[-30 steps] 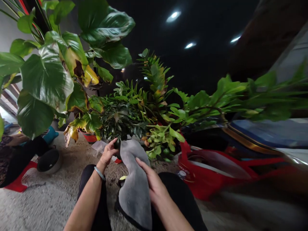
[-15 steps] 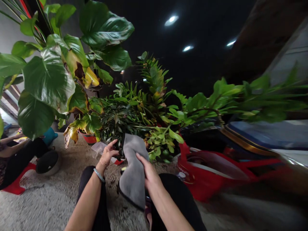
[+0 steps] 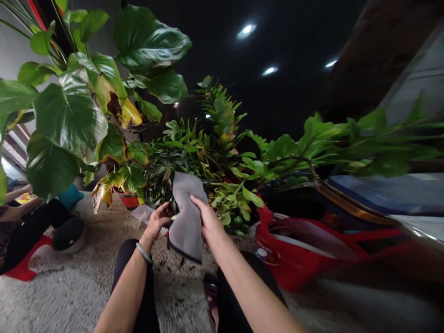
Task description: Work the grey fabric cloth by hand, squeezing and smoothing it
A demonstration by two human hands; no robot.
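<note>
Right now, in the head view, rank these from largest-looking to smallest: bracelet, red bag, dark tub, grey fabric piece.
Red bag
Grey fabric piece
Dark tub
Bracelet
Distances from the camera differ, so true sizes may not match.

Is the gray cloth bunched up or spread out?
Spread out: the gray cloth, in the right hand, shows a broad, wavy-edged face.
</note>
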